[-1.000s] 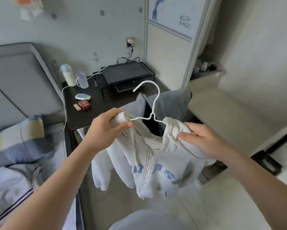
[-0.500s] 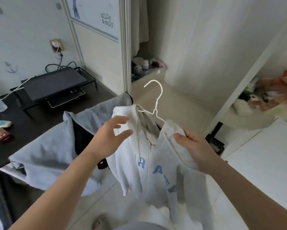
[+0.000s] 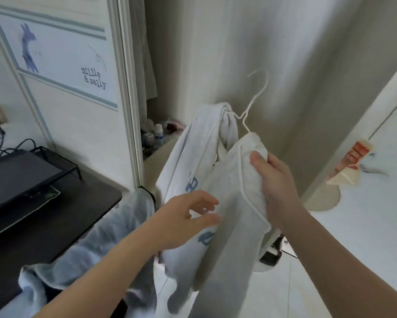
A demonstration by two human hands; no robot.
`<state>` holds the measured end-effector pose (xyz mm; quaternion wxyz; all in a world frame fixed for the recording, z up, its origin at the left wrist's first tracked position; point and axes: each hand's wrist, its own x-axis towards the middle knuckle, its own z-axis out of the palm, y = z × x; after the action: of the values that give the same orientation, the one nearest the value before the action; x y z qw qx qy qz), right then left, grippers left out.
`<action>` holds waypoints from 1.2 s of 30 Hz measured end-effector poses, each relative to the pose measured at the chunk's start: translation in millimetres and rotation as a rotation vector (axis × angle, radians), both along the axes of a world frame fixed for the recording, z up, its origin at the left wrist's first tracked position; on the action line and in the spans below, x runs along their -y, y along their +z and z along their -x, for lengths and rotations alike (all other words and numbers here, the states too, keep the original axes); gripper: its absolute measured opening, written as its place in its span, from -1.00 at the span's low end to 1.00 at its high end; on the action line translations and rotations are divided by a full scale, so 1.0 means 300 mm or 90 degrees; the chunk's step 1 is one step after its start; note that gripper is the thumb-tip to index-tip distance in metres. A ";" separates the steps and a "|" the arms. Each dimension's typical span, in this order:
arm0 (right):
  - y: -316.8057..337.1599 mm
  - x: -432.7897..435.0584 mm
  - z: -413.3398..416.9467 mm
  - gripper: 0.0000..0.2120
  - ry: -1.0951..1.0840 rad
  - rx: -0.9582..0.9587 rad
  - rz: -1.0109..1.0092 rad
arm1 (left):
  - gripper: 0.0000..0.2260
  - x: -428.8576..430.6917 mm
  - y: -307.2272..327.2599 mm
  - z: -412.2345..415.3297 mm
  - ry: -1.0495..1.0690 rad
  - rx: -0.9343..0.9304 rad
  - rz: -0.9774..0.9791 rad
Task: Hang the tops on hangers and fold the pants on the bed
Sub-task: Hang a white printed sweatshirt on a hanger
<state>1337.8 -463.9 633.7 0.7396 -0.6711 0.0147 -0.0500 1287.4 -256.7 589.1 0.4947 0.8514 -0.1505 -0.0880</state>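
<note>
Fingers of right hand tight round hoodie shoulder on hanger; left hand fingers loosely spread at hoodie front

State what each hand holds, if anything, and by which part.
The right hand grips the white hoodie by one shoulder, draped over the hanger. The left hand holds nothing, fingers spread.

Two bare forearms, bare left hand, bare right hand
</note>
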 end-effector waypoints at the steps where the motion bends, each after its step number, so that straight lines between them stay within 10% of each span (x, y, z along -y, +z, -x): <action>1: 0.033 -0.034 -0.031 -0.82 -0.010 0.020 -0.005 | -0.80 -0.021 0.024 -0.038 -0.014 0.014 -0.005; 11: 0.383 -0.349 -0.402 -0.64 -0.102 0.187 0.073 | -0.45 -0.181 0.294 -0.355 0.001 0.185 0.025; 36: 1.415 -0.278 -1.176 -0.87 -0.146 0.558 0.175 | -0.90 -0.090 1.145 -1.162 0.148 0.652 -0.204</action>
<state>1690.6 -380.5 1058.3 0.5700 -0.6727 -0.2316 -0.4111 1636.0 -229.8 932.5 0.2285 0.8611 -0.2617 0.3712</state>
